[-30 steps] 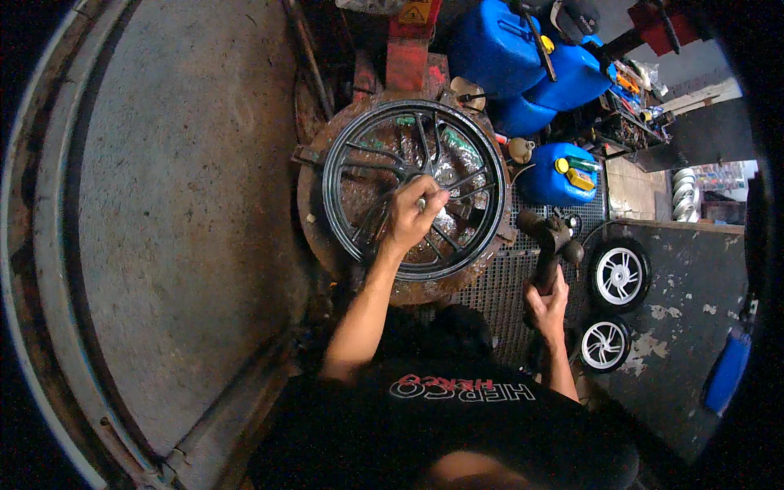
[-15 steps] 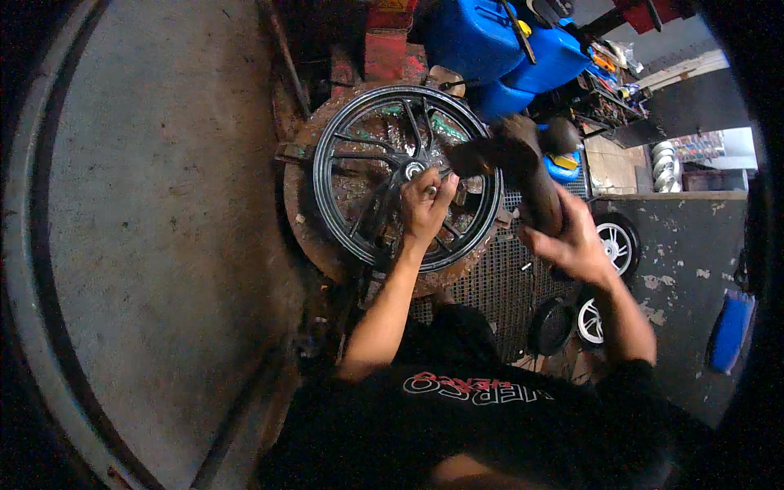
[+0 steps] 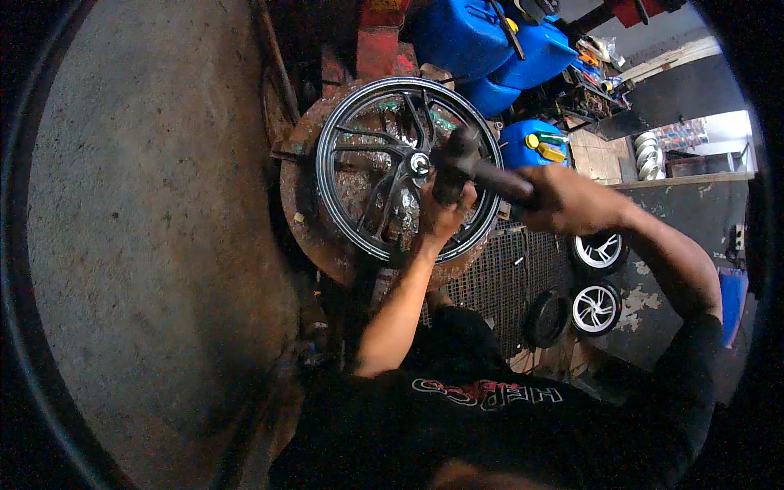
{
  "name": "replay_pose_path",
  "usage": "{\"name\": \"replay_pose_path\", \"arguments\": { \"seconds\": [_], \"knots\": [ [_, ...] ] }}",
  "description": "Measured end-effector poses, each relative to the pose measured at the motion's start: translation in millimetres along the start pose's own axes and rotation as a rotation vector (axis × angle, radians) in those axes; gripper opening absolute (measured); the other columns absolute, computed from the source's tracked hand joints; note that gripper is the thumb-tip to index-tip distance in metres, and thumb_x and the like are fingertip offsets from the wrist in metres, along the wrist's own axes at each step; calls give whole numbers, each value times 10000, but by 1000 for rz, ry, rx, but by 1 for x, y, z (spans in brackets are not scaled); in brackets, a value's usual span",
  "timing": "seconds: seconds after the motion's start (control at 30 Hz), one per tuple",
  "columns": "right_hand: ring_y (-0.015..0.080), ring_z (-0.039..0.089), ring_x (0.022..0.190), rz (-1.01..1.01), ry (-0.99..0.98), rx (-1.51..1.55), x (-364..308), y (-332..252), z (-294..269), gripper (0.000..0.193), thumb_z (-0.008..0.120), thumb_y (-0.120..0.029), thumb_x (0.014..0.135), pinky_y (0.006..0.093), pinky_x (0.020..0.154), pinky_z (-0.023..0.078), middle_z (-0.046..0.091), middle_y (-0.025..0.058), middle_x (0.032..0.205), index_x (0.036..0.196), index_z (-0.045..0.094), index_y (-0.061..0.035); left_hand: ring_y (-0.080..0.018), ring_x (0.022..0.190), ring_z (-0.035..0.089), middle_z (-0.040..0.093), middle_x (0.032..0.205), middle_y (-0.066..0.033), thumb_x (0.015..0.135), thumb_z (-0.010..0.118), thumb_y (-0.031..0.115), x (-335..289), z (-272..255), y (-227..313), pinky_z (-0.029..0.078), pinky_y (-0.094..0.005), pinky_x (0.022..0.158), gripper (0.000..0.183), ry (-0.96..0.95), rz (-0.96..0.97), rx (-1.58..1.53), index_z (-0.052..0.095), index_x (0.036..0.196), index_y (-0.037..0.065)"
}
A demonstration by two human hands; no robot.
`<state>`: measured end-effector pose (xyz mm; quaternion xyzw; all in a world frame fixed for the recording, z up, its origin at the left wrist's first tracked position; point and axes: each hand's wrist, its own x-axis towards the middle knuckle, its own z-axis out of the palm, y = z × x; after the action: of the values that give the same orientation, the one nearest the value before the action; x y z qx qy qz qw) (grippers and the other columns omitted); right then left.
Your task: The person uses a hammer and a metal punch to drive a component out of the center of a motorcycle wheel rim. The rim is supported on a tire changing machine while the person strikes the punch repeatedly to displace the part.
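Observation:
A black spoked motorcycle wheel rim [image 3: 328,194] lies flat on a round, rusty, wet machine table [image 3: 296,237]. My left hand [image 3: 443,219] is closed over the rim beside its hub [image 3: 419,163], around a short metal rod whose end showed in the earlier frame. The hammer now hides most of that rod and part of the fingers. My right hand [image 3: 572,198] grips the handle of a dark, worn hammer [image 3: 464,159]. The hammer head is blurred and sits just above my left hand, close to the hub.
Blue plastic jugs [image 3: 465,37] stand behind the table, near a red machine column [image 3: 378,49]. A smaller blue jug [image 3: 523,139] is at the right. White spoked wheels [image 3: 596,308] and a black tyre [image 3: 549,318] are beyond the floor grating [image 3: 490,278]. Concrete floor [image 3: 163,204] stretches left.
My right hand has swung the hammer down and left, from beside the rim to over my left hand. My left hand stays near the hub. The whole view has shifted slightly.

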<state>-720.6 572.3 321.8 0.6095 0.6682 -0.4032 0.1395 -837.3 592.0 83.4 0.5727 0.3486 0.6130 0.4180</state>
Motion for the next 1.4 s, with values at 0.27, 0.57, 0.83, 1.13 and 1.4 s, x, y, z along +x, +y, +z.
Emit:
{"name": "replay_pose_path", "arguments": {
  "seconds": [0.27,0.57,0.83,1.13,1.4],
  "knots": [
    [200,583,914,-24,614,616,-53,-19,-34,611,654,-74,726,320,799,488,584,102,1071,1285,416,-15,-271,504,418,360,545,-96,784,599,9,5,-15,10,328,-369,495,307,-18,237,96,364,590,49],
    [311,600,877,-16,282,296,-49,11,39,539,689,-76,701,387,792,452,587,225,898,1183,470,20,-307,565,437,380,578,-100,794,583,113,1,-1,-4,339,-396,568,299,50,423,31,363,606,40],
    [409,550,742,-103,470,43,-56,30,62,576,694,-104,688,412,707,453,566,267,834,1182,441,48,-289,554,435,375,567,-90,753,574,38,4,-10,10,345,-375,580,245,2,347,-2,383,601,62],
    [352,490,1063,-64,601,148,-80,54,61,759,752,-130,671,426,930,382,485,249,1218,1301,361,36,-265,537,443,407,568,-71,713,615,-40,1,-5,-2,343,-366,562,291,-66,312,64,376,588,68],
    [331,489,1028,-58,716,-71,-79,35,71,742,718,-74,686,408,940,365,517,192,1094,1325,353,22,-269,544,452,405,570,-81,672,618,-19,4,-7,-4,358,-363,592,241,-49,332,77,404,589,53]
  ]
}}
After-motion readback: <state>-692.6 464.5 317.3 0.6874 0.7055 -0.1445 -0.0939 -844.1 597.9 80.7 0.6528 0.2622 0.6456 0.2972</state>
